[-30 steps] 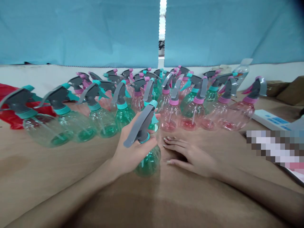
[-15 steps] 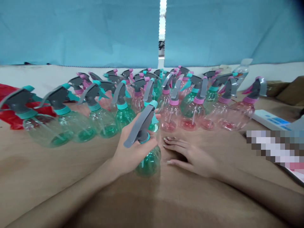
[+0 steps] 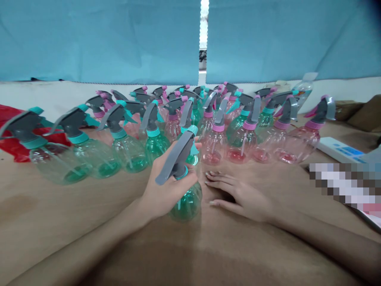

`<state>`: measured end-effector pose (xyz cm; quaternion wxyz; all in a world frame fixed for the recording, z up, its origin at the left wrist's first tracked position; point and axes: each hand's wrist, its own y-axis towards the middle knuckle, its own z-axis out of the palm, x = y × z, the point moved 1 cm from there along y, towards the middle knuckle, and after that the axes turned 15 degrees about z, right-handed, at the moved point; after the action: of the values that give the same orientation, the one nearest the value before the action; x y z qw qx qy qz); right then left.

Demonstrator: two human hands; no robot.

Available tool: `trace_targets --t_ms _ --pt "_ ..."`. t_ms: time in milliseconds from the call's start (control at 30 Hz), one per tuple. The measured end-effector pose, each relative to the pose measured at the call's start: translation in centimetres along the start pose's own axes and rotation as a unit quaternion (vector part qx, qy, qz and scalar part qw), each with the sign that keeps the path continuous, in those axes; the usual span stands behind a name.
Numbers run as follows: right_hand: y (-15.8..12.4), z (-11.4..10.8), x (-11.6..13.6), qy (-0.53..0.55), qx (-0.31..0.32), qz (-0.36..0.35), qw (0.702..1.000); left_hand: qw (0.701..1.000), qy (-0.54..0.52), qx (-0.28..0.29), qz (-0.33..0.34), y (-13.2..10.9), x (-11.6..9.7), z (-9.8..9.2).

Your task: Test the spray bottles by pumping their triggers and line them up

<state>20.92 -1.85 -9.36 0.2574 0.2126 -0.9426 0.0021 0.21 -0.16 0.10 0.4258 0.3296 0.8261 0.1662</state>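
Note:
My left hand (image 3: 162, 190) is wrapped round the neck of a green spray bottle (image 3: 186, 202) with a grey trigger head, which stands upright on the brown table (image 3: 208, 250) near the middle of the view. My right hand (image 3: 238, 192) lies flat on the table just right of that bottle, fingers stretched out and apart, holding nothing. Behind both hands stand several rows of spray bottles, green ones (image 3: 131, 153) to the left and pink ones (image 3: 242, 145) to the right, all with grey trigger heads.
A red bag (image 3: 12, 143) lies at the far left behind the green bottles. A white and blue box (image 3: 339, 150) and a blurred-out item sit at the right. Brown paper bundles (image 3: 364, 115) lie at the far right. A blue curtain (image 3: 104, 39) hangs behind.

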Motion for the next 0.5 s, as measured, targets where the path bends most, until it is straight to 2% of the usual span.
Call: trace_targets --t_ms 400,500 --pt "0.05 -0.07 0.14 -0.017 0.006 0.004 1.0 1.0 -0.006 0.008 -0.016 0.07 0.11 0.03" --pt "0.05 -0.12 0.21 -0.019 0.005 0.002 1.0 1.0 -0.007 0.01 -0.002 0.0 0.16 0.04"
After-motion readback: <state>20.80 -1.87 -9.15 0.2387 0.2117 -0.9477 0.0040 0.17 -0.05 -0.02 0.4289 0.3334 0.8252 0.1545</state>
